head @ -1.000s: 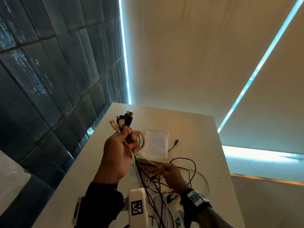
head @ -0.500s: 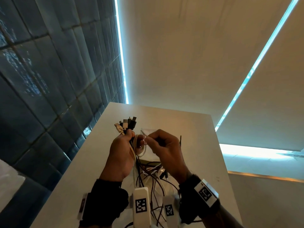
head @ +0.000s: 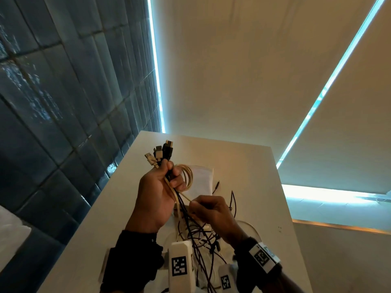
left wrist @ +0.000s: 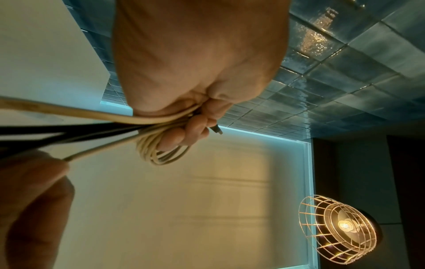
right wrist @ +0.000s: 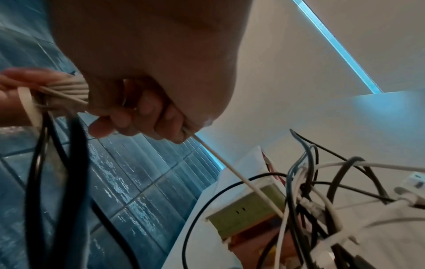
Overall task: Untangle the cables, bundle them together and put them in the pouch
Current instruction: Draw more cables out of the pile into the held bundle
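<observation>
My left hand [head: 163, 187] is raised over the table and grips a bundle of cables [head: 164, 154], their plug ends sticking up above the fist. A cream cable coil [head: 187, 176] loops beside its fingers, seen too as a cream cable coil [left wrist: 158, 152] in the left wrist view. My right hand [head: 208, 210] sits lower right and pinches the free strand of the cream cable [right wrist: 230, 169]. Black and white cables [head: 201, 233] hang tangled down to the table. A white pouch [head: 201, 176] lies flat behind the hands.
The white table [head: 249, 166] is narrow, with a dark tiled wall [head: 63, 102] on its left and pale blinds behind. A small yellow-green box [right wrist: 243, 209] lies among the cables. A wire-cage lamp [left wrist: 338, 231] hangs overhead.
My right hand came up to the left hand half a second ago, then dropped back down along the cream strand. The coil at the left hand has grown by a loop.
</observation>
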### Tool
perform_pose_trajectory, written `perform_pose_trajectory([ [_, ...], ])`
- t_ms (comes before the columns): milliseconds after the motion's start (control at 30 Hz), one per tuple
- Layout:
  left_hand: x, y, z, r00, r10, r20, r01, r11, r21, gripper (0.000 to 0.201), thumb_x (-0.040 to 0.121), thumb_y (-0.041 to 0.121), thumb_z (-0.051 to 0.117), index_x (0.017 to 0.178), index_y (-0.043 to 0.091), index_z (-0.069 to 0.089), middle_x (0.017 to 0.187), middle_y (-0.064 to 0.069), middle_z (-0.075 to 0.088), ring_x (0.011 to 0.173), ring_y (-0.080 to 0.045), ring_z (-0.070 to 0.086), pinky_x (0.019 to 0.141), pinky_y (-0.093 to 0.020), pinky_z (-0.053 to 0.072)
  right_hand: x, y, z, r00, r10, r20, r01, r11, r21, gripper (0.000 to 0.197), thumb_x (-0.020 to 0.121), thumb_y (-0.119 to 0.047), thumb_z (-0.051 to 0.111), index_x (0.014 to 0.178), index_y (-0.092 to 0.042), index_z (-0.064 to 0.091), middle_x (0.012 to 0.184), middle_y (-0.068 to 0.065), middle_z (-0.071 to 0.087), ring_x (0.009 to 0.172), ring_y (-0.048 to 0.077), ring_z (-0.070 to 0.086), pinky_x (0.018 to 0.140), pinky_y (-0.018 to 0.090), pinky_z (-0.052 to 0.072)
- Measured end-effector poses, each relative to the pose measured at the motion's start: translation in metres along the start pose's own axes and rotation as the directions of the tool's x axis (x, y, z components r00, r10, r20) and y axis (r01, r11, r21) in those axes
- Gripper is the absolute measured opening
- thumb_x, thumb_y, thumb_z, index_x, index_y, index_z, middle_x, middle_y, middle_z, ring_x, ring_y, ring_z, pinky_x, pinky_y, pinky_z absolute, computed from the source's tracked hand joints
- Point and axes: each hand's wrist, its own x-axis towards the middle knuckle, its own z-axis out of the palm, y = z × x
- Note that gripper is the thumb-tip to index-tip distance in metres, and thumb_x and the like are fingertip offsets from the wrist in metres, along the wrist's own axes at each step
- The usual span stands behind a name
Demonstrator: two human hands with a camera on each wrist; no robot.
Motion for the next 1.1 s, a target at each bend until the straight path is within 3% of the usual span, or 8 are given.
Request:
perform_pose_trajectory([
  [67, 0.000, 0.001, 0.000, 1.000, 0.006, 0.005, -0.006, 1.000, 0.024, 0.032, 0.101, 0.023, 0.031, 0.074, 0.015, 0.045, 0.063, 0.001, 0.046, 0.049, -0.009, 0.031, 0.050, -0.024, 0.031, 0.001, 0.012, -0.002, 0.999, 0.043, 0.004, -0.043, 0.999, 0.006, 0.024, 0.097, -0.010, 0.052, 0.078, -0.013, 0.066, 0.066, -0.011, 0.066, 0.063, -0.002, 0.058, 0.061, 0.010, 0.043],
  [267, -0.001, 0.000, -0.003, 1.000, 0.016, -0.019, -0.015, 0.996, 0.094, 0.032, 0.101, 0.022, 0.031, 0.073, 0.015, 0.044, 0.062, 0.001, 0.043, 0.047, -0.009, 0.029, 0.050, -0.025, 0.026, -0.006, 0.065, -0.012, 0.987, 0.142, -0.072, -0.142, 0.990, -0.004, 0.042, 0.086, -0.041, 0.058, 0.083, 0.000, 0.068, 0.073, 0.007, 0.055, 0.067, 0.019, 0.045, 0.062, 0.026, 0.039],
  [333, -0.001, -0.002, -0.004, 0.999, 0.010, -0.032, -0.007, 0.995, 0.100, 0.031, 0.101, 0.022, 0.031, 0.073, 0.015, 0.044, 0.062, 0.001, 0.041, 0.047, -0.009, 0.028, 0.050, -0.025, 0.025, -0.006, 0.073, -0.011, 0.986, 0.152, -0.071, -0.154, 0.988, -0.013, 0.040, 0.088, -0.038, 0.058, 0.084, 0.001, 0.068, 0.074, 0.005, 0.056, 0.068, 0.016, 0.047, 0.065, 0.028, 0.040],
  [433, -0.001, 0.000, -0.004, 0.999, 0.020, -0.037, -0.016, 0.993, 0.113, 0.032, 0.101, 0.022, 0.030, 0.073, 0.015, 0.044, 0.061, 0.002, 0.041, 0.046, -0.009, 0.028, 0.049, -0.025, 0.025, -0.004, 0.081, -0.013, 0.984, 0.166, -0.061, -0.169, 0.985, -0.044, 0.026, 0.096, -0.020, 0.055, 0.074, -0.014, 0.067, 0.067, -0.008, 0.055, 0.062, 0.004, 0.048, 0.062, 0.019, 0.040],
  [733, -0.002, 0.002, -0.009, 0.996, 0.039, -0.075, -0.030, 0.993, 0.115, 0.033, 0.102, 0.021, 0.031, 0.072, 0.016, 0.044, 0.058, 0.002, 0.042, 0.045, -0.009, 0.028, 0.047, -0.023, 0.027, -0.009, 0.109, -0.020, 0.975, 0.192, -0.114, -0.210, 0.961, -0.177, 0.028, 0.094, -0.018, 0.056, 0.068, -0.022, 0.065, 0.062, -0.004, 0.052, 0.056, 0.007, 0.043, 0.056, 0.025, 0.036],
  [900, -0.003, 0.002, -0.006, 0.995, 0.035, -0.098, -0.012, 0.974, 0.224, 0.031, 0.102, 0.020, 0.032, 0.074, 0.014, 0.043, 0.060, 0.000, 0.044, 0.046, -0.010, 0.030, 0.049, -0.025, 0.026, 0.000, 0.071, -0.024, 0.923, 0.168, -0.347, -0.211, 0.973, -0.090, 0.019, 0.089, -0.013, 0.061, 0.072, -0.006, 0.068, 0.059, -0.001, 0.056, 0.055, 0.010, 0.048, 0.052, 0.024, 0.039],
  [1000, -0.003, -0.003, -0.002, 0.991, 0.021, -0.131, 0.013, 0.967, 0.254, 0.030, 0.102, 0.018, 0.032, 0.074, 0.013, 0.042, 0.061, -0.002, 0.046, 0.045, -0.010, 0.035, 0.051, -0.026, 0.026, 0.008, 0.028, -0.026, 0.887, 0.110, -0.449, -0.093, 0.994, 0.061, 0.019, 0.087, -0.007, 0.064, 0.068, -0.003, 0.063, 0.053, 0.001, 0.049, 0.048, 0.012, 0.040, 0.044, 0.022, 0.034],
  [1100, -0.003, -0.011, 0.004, 0.984, -0.023, -0.177, 0.067, 0.966, 0.249, 0.031, 0.102, 0.019, 0.035, 0.073, 0.011, 0.044, 0.060, -0.006, 0.051, 0.052, -0.015, 0.046, 0.058, -0.029, 0.035, 0.011, -0.012, -0.020, 0.904, -0.016, -0.427, 0.076, 0.990, 0.122, 0.016, 0.089, -0.004, 0.063, 0.075, 0.005, 0.060, 0.051, -0.002, 0.045, 0.044, 0.010, 0.035, 0.042, 0.020, 0.031],
])
